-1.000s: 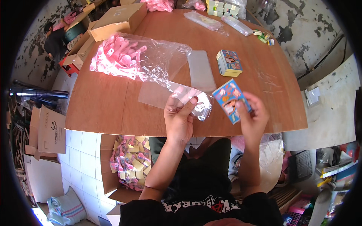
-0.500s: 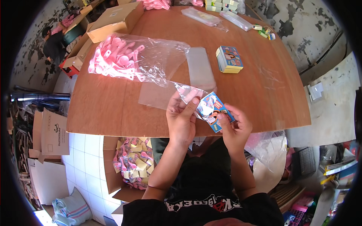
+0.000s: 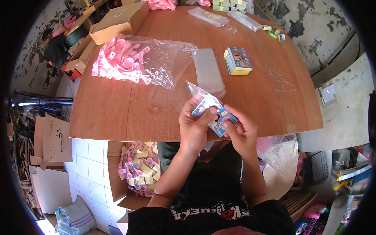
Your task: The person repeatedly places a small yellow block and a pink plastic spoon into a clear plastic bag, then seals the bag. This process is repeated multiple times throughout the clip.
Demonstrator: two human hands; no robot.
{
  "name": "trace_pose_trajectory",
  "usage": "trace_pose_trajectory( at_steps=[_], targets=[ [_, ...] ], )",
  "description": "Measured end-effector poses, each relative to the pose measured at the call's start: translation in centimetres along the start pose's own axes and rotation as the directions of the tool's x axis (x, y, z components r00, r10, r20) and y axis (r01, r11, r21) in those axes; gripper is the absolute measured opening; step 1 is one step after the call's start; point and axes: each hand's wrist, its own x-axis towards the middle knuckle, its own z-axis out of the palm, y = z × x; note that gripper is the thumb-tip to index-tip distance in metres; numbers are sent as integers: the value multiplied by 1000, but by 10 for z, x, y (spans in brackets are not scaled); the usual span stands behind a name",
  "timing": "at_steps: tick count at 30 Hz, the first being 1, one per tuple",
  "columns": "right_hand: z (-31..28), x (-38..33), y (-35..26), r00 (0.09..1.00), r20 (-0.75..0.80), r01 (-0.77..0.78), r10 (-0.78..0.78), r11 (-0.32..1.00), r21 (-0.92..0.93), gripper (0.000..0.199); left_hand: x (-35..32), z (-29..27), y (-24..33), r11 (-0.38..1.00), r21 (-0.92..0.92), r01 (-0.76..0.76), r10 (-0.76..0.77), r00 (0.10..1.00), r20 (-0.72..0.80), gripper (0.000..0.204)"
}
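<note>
Though bagged, card pack (image 3: 213,113) between both hands' grip

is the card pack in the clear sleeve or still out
Partly in: the card pack sits halfway inside the clear sleeve, its lower end sticking out between both hands.

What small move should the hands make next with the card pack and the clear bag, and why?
Probably push the blue card pack fully into the clear bag. The left hand pinches the bag around the pack's upper end, while the right hand grips its lower end, which seems to stick out of the bag's mouth.
</note>
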Motion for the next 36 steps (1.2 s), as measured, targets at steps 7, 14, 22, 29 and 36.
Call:
trace_pose_trajectory(
  at_steps=[7,14,22,29,36],
  targets=[
    [-9,2,16,995,7,100,-104,976,192,31,-4,8,7,994,-104,-17,20,999,31,30],
    [-6,-4,8,996,51,47,-74,912,408,26,-7,3,5,991,-134,-16,23,998,52,38],
    [-4,-3,13,993,-54,117,-109,974,196,24,-17,13,5,995,-79,62,-54,994,96,26],
    [8,-3,17,981,-143,146,-129,982,118,22,-22,14,-5,991,-92,97,-83,987,138,34],
    [18,0,6,990,-140,47,-14,970,237,34,-25,12,-10,985,-37,170,-165,980,113,43]
  ],
)
